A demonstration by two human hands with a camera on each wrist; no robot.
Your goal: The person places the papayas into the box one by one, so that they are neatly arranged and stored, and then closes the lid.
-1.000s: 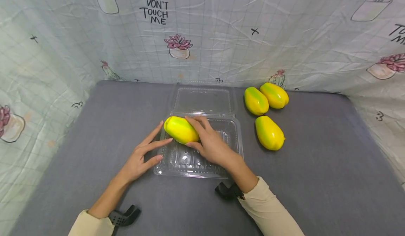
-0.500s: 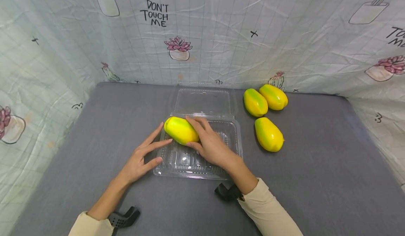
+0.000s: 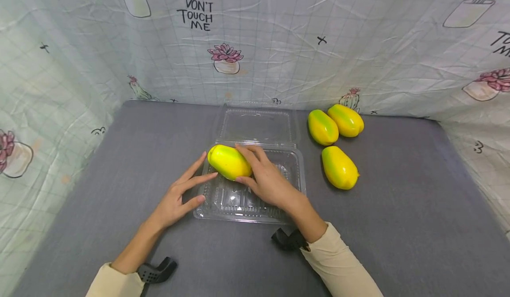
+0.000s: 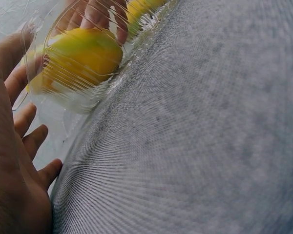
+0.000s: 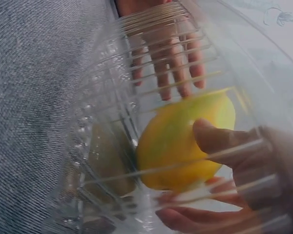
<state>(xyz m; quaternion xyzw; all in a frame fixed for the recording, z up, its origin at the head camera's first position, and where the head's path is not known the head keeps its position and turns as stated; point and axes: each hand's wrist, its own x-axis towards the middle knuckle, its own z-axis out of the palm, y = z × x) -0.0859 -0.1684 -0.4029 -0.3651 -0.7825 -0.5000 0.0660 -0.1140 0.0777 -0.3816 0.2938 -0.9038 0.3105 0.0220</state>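
Note:
In the head view a glossy yellow-green mango (image 3: 229, 162) lies over the left back part of a clear plastic clamshell container (image 3: 243, 219). My right hand (image 3: 267, 177) grips the mango's right end, thumb on the near side and fingers over the far side. The right wrist view shows this grip on the mango (image 5: 185, 141) through the ribbed clear wall. My left hand (image 3: 179, 195) has its fingers straight and spread, at the container's left rim, with fingertips close to the mango's left end. The left wrist view shows those spread fingers beside the clear wall.
The container's lid (image 3: 256, 125) lies folded back behind the base. To the right are three more mangoes: one in front (image 3: 340, 167) and a pair (image 3: 322, 127) behind it. A printed cloth (image 3: 263, 44) hangs behind the grey table (image 3: 398, 199).
Hands, mango and container keep nearly the same places. The small shifts across the whole view come from slight head movement.

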